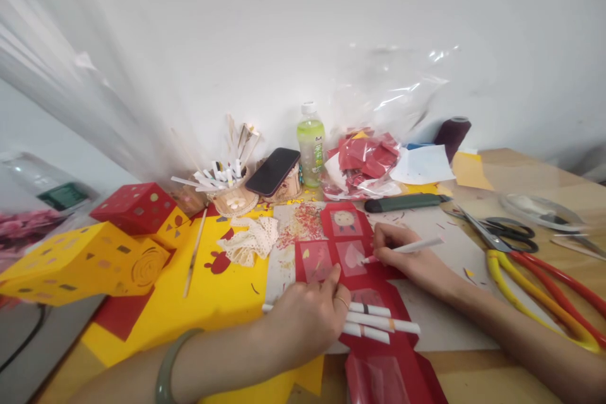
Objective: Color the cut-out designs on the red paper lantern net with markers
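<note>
Partly under the left hand (305, 315), curled round markers (379, 320), and right hand (402, 254), pinching a pen (421, 244), lies red card (381, 283).

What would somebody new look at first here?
Probably the bright yellow box on the left, beside the red box. Then the middle, where the right hand holds a white pen at a pale heart on red paper and the left hand holds more pens. Behind them stands a green bottle.
</note>
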Demonstrator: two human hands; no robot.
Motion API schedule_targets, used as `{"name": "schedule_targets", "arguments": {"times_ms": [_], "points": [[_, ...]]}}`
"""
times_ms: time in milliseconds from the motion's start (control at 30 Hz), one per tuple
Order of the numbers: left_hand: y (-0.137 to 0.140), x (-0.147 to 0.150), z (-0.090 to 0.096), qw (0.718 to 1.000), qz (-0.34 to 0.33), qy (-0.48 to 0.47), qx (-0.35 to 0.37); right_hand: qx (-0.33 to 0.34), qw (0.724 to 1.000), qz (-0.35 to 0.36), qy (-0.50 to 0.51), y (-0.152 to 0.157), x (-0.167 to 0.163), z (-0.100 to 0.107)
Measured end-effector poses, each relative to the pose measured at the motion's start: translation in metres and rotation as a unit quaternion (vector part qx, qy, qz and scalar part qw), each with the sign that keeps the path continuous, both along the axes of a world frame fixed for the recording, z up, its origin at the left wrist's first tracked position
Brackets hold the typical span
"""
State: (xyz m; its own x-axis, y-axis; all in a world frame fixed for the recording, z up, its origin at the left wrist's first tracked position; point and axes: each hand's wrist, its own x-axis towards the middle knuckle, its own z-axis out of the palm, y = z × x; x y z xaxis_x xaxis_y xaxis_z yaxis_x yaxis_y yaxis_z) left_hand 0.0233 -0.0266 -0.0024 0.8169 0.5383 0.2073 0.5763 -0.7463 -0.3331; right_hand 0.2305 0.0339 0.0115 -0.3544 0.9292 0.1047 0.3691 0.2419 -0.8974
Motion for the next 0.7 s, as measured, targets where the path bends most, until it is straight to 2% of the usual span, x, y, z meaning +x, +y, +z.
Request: {"name": "schedule_targets", "arguments": {"times_ms": [233,700], "points": [[0.0004,0.0008,-0.0022,1.0,0.004,-0.002,-0.007,0.003,1.0,0.016,-0.011,-0.0022,0.0003,0.0026],[-0.0001,0.0018,0.007,1.0,-0.003,0.002,-0.001,0.009,1.0,0.011,-0.018,-0.002,0.0,0.0048]]}}
